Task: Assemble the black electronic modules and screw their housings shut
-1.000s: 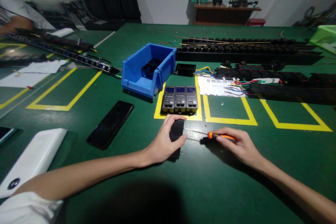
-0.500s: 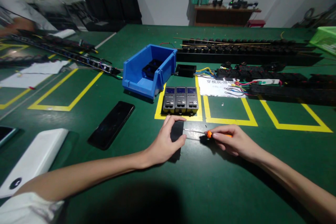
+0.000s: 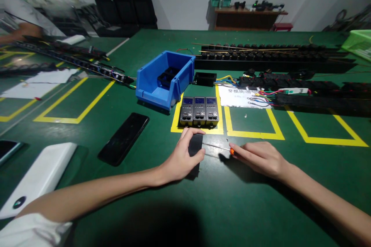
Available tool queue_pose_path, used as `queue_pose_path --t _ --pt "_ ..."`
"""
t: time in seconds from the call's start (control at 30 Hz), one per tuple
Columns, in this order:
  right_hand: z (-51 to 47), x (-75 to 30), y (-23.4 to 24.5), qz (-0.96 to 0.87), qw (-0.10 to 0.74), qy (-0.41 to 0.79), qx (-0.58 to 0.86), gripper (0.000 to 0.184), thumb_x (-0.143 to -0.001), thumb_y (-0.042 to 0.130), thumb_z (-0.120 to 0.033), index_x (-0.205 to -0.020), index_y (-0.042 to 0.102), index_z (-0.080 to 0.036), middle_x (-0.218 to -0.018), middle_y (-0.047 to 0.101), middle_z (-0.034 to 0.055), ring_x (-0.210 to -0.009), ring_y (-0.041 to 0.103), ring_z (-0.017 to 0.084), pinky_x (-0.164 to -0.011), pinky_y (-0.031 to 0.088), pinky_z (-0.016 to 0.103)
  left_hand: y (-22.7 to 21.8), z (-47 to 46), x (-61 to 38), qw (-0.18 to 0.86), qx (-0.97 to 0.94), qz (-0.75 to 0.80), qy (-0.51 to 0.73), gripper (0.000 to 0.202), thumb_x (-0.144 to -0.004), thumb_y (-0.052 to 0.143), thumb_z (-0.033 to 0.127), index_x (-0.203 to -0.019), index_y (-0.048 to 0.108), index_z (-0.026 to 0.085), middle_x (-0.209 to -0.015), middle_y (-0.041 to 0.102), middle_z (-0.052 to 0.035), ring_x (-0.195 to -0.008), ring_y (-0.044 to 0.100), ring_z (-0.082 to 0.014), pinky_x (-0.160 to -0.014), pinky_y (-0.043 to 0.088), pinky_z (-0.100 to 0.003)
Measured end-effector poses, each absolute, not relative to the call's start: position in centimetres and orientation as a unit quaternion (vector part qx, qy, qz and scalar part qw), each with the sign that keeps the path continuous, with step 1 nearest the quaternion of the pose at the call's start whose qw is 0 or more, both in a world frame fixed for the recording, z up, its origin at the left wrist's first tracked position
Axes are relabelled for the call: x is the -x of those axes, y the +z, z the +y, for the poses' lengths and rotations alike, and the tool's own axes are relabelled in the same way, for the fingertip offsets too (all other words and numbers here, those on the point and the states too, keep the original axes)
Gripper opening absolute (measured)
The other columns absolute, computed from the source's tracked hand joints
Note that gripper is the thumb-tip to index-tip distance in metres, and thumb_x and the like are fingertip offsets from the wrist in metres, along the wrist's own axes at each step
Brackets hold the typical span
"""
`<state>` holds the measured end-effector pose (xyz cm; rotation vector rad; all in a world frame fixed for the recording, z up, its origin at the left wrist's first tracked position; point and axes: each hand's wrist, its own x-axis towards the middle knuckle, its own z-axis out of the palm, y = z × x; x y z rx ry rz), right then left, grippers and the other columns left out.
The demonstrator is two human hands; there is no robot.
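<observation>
Taking the black block (image 3: 195,150) as the centre of a clock face, it stands on the green counter (image 3: 174,212), straight below a row of modules, and no lettering shows on its visible side. The left grip (image 3: 179,158) is closed around it from nine o'clock, fingers over its far end and thumb at its right edge. From three o'clock comes a screwdriver (image 3: 217,146), its tip at the block's right edge; whether it is seated in anything I cannot tell. The right grip (image 3: 262,158) is closed on its orange handle, hiding most of it and any brand. A tiny metal piece (image 3: 227,140) lies just beyond those fingertips. At twelve o'clock the three grey modules (image 3: 199,112) sit side by side within yellow tape, each with a blue display and small print too fine to read. At eleven o'clock is a blue bin (image 3: 156,98) holding black parts. Between one and two o'clock a paper sign (image 3: 234,100) reads "穿模块-滑", the remainder covered by wires and a second line too faint to make out. A black phone (image 3: 124,139) lies dark-screened at nine o'clock; past it, between eight and nine, a white device (image 3: 40,173) carries a round dark display with illegible marks.
</observation>
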<state>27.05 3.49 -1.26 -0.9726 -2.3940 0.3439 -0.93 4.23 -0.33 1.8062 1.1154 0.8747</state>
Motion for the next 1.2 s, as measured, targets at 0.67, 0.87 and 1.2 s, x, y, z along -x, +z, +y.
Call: queue_pose_path --t 0.67,0.87,1.2 --pt "3.2 -25.0 0.3 -0.489 0.311 0.630 0.517 0.038 -0.088 0.055 -0.049 -0.084 0.067 -0.013 -0.040 0.052 -0.0038 -0.030 0.039 0.007 -0.033 0.026 0.017 -0.3 4.4 1.0 0.384 -0.725 0.443 0.361 0.038 -0.081 0.057 0.015 -0.117 0.051 0.024 -0.114 0.052 -0.0054 -0.112 0.050 -0.0226 -0.102 0.039 -0.039" --pt "3.3 -25.8 0.4 -0.569 0.298 0.550 0.534 0.033 -0.084 0.061 -0.047 -0.085 0.068 -0.015 -0.045 0.041 -0.0071 -0.038 0.034 0.006 -0.038 0.021 0.018 -0.2 4.4 1.0 0.376 -0.732 0.444 0.354 0.035 -0.079 0.057 0.014 -0.112 0.053 0.024 -0.109 0.051 -0.0045 -0.107 0.050 -0.0223 -0.098 0.040 -0.038" --pt "3.0 -25.4 0.8 -0.628 0.299 0.485 0.530 0.031 -0.085 0.061 -0.044 -0.090 0.070 -0.015 -0.050 0.050 -0.0035 -0.044 0.043 0.008 -0.042 0.030 0.020 -0.3 4.6 1.1 0.383 -0.728 0.449 0.347 0.034 -0.080 0.057 0.014 -0.112 0.052 0.024 -0.110 0.051 -0.0041 -0.106 0.050 -0.0215 -0.098 0.039 -0.037"
